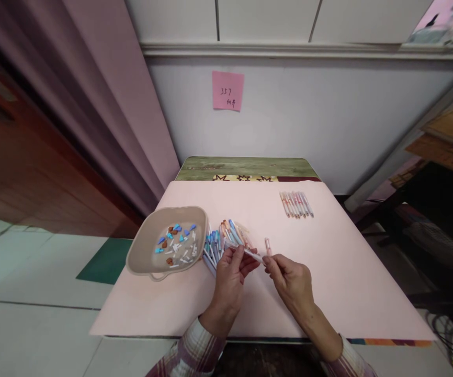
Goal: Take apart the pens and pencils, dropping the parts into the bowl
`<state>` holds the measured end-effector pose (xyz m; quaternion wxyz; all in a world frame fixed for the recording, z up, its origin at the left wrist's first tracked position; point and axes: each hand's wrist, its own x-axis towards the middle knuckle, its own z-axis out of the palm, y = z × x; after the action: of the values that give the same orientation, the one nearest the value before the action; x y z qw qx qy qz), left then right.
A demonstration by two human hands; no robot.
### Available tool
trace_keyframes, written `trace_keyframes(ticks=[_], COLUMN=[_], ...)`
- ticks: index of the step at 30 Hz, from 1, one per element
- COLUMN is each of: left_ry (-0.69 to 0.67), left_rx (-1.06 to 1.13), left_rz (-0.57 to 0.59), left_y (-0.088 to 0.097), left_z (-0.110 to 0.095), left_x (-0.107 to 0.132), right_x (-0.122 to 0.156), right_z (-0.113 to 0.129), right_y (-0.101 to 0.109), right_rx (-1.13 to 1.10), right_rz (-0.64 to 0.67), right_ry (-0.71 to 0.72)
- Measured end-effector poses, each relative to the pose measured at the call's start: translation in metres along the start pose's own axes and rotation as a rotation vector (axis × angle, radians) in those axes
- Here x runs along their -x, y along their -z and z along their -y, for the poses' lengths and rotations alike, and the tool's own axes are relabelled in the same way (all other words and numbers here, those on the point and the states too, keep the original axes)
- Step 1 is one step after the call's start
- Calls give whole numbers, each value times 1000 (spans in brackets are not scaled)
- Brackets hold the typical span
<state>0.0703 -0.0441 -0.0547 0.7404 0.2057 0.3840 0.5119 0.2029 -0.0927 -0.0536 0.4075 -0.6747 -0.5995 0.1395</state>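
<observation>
Between my two hands is a slim, pale pen (253,255), slanting down to the right above the pink tabletop. My left hand (232,269) pinches its barrel between thumb and fingers. The fingertips of my right hand (289,276) are closed on its lower right end. Just beyond my left hand lies a loose pile of pen parts, with blue barrels (213,246) on the left and orange-topped ones (226,230) behind. A short pinkish pen piece (268,246) lies alone beyond my right hand.
Left of the pile, a beige basin (144,254) holds small blue, brown and white pieces. Several pens (296,204) lie side by side at the back right of the pink-covered table (352,293). A pink note (228,91) is stuck on the wall behind.
</observation>
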Motion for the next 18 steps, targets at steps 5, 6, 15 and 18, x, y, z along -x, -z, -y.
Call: trace_keyframes(ticks=[5, 6, 15, 18], left_ry=[-25, -27, -37, -35], left_rx=[-1, -4, -47, -76], left_rz=[5, 2, -33, -33], left_y=[1, 1, 1, 0], left_z=[0, 0, 1, 0], left_x=[0, 0, -1, 0], right_x=[-2, -2, -1, 0], right_z=[2, 3, 4, 4], right_y=[2, 3, 2, 2], right_rx=[3, 14, 47, 24], right_rz=[44, 63, 101, 149], right_ry=[24, 15, -26, -59])
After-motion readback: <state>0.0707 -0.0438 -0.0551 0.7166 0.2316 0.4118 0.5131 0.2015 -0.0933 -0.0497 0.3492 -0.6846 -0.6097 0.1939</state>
